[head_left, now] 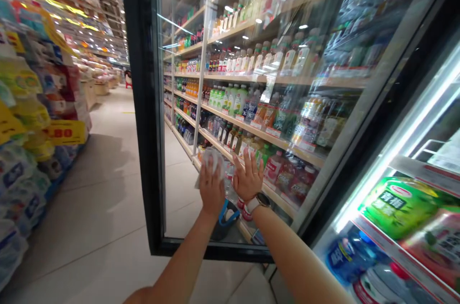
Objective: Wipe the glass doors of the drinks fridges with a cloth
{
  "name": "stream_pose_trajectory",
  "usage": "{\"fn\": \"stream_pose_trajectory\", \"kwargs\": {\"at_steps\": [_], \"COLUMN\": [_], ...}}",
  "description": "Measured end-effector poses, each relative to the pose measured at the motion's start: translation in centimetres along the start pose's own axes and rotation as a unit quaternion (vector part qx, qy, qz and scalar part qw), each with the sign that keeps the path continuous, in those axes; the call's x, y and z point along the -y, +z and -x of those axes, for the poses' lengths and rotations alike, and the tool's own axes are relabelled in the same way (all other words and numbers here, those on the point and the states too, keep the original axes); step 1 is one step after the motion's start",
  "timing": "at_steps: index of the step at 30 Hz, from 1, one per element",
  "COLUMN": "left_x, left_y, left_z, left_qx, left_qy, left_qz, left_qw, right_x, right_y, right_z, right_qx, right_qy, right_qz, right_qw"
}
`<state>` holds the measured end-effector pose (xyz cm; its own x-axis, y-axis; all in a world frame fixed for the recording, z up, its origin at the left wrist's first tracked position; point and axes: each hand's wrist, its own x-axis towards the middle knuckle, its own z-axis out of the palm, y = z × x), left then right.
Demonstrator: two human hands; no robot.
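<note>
A glass fridge door [143,151] with a black frame stands swung out in front of me. My left hand [212,191] presses a crumpled greyish-white cloth [213,153] against the lower part of the pane, fingers pointing up. Just to the right, my right hand [247,178] lies against the same glass, its fingers spread and nothing in it. A watch [263,199] with a pale strap is on my right wrist. Through and on the glass show shelves of drink bottles, partly mixed with reflections.
Inside the fridge at right, a green-labelled bottle [398,203] lies on a shelf above a blue bottle [347,253]. Stacked packaged goods [25,103] with a yellow price sign [66,132] line the left. A tiled aisle [111,160] runs between.
</note>
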<state>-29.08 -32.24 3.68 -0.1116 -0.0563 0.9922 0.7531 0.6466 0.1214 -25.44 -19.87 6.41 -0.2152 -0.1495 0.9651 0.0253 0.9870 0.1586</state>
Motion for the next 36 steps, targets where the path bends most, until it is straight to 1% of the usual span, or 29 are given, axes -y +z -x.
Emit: {"fn": "stream_pose_trajectory", "kwargs": {"at_steps": [2, 4, 7, 9, 10, 11, 13, 14, 16, 18, 19, 20, 22, 24, 26, 28, 30, 31, 33, 34, 36], "left_x": [-1.6, -2.0, -0.8, 0.7, 1.6, 2.6, 4.6, 5.7, 7.7, 8.9, 9.1, 9.0, 7.8, 5.5, 2.7, -0.1, -2.0, -2.6, -2.6, -2.2, -0.5], "left_y": [1.0, 1.5, 1.4, 0.9, 0.4, -0.2, -1.6, -2.3, -3.8, -4.8, -5.0, -5.0, -4.3, -3.1, -1.7, -0.3, 0.7, 1.0, 1.3, 1.2, 0.5], "left_z": [0.9, 1.3, 1.1, 0.6, 0.2, -0.1, -0.8, -1.2, -1.8, -2.3, -2.4, -2.4, -2.2, -1.5, -0.7, 0.4, 1.3, 1.7, 1.9, 1.8, 1.3], "left_qx": [0.010, 0.004, 0.003, 0.009, 0.011, 0.010, 0.003, -0.003, -0.023, -0.036, -0.037, -0.035, -0.033, -0.038, -0.034, -0.017, 0.000, -0.001, -0.002, 0.003, 0.024], "left_qy": [0.053, 0.080, 0.122, 0.139, 0.137, 0.128, 0.089, 0.059, -0.023, -0.086, -0.099, -0.100, -0.081, -0.065, -0.047, -0.019, 0.025, 0.035, 0.062, 0.081, 0.125], "left_qz": [0.021, 0.027, 0.013, -0.002, -0.010, -0.019, -0.040, -0.050, -0.062, -0.062, -0.059, -0.054, -0.046, -0.041, -0.039, -0.027, -0.001, 0.006, 0.006, 0.001, -0.009], "left_qw": [0.998, 0.996, 0.992, 0.990, 0.990, 0.992, 0.995, 0.997, 0.998, 0.994, 0.993, 0.993, 0.995, 0.996, 0.998, 0.999, 1.000, 0.999, 0.998, 0.997, 0.992], "right_x": [-0.1, -0.3, -0.3, -0.3, -0.3, -0.2, -0.1, -0.1, 0.0, 0.1, 0.1, 0.2, 0.2, 0.2, 0.1, 0.1, 0.0, 0.0, -0.1, -0.1, -0.1], "right_y": [0.1, 0.1, 0.0, -0.1, -0.2, -0.2, -0.3, -0.3, -0.3, -0.3, -0.4, -0.4, -0.6, -0.7, -0.8, -0.8, -0.7, -0.6, -0.4, -0.4, -0.3], "right_z": [0.0, 0.0, -0.1, -0.1, -0.2, -0.2, -0.2, -0.2, -0.2, -0.2, -0.2, -0.3, -0.3, -0.4, -0.5, -0.5, -0.5, -0.5, -0.4, -0.3, -0.3], "right_qx": [-0.008, -0.019, -0.018, -0.009, -0.005, -0.003, -0.004, -0.004, -0.007, -0.010, -0.011, -0.014, -0.018, -0.016, -0.009, -0.011, -0.022, -0.027, -0.028, -0.025, -0.021], "right_qy": [-0.005, -0.014, -0.023, -0.018, -0.015, -0.013, -0.013, -0.013, -0.011, -0.007, -0.006, -0.006, -0.006, -0.007, -0.008, -0.011, -0.012, -0.012, -0.014, -0.016, -0.019], "right_qz": [0.003, 0.008, 0.004, -0.001, -0.002, -0.004, -0.006, -0.007, -0.007, -0.004, -0.002, 0.000, 0.005, 0.008, 0.008, 0.008, 0.012, 0.014, 0.013, 0.010, 0.004], "right_qw": [1.000, 1.000, 1.000, 1.000, 1.000, 1.000, 1.000, 1.000, 1.000, 1.000, 1.000, 1.000, 1.000, 1.000, 1.000, 1.000, 1.000, 0.999, 0.999, 1.000, 1.000]}}
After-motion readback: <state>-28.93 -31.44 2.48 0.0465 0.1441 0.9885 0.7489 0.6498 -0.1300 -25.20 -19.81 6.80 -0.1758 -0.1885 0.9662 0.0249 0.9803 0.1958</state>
